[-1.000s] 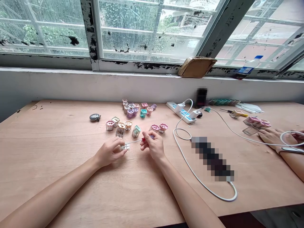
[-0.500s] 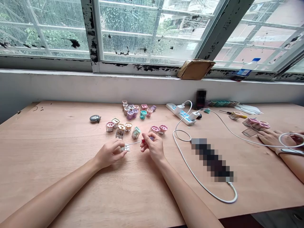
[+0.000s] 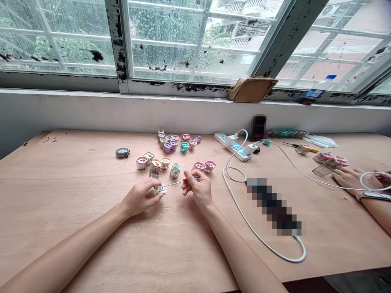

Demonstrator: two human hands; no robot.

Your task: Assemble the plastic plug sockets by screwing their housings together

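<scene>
L hand (image 3: 139, 198) has grip shut on small clear plug housing (image 3: 161, 189); R hand (image 3: 198, 189) grip shut on red-handled screwdriver (image 3: 185, 181), tip at housing. No coloured top on it yet. Capped coloured housings (image 3: 141, 162) stand just beyond on bench (image 3: 70, 211), more further back.

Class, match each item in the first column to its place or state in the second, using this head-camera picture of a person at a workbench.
Column one:
1. left hand
2. right hand
3. brown paper package
4. power strip

Column two:
A. resting on the window sill
B. holding a red-handled screwdriver
C. lying on the wooden table
D. holding a clear plastic housing

Right pairs: 1-D, 2-B, 3-A, 4-C.
</scene>
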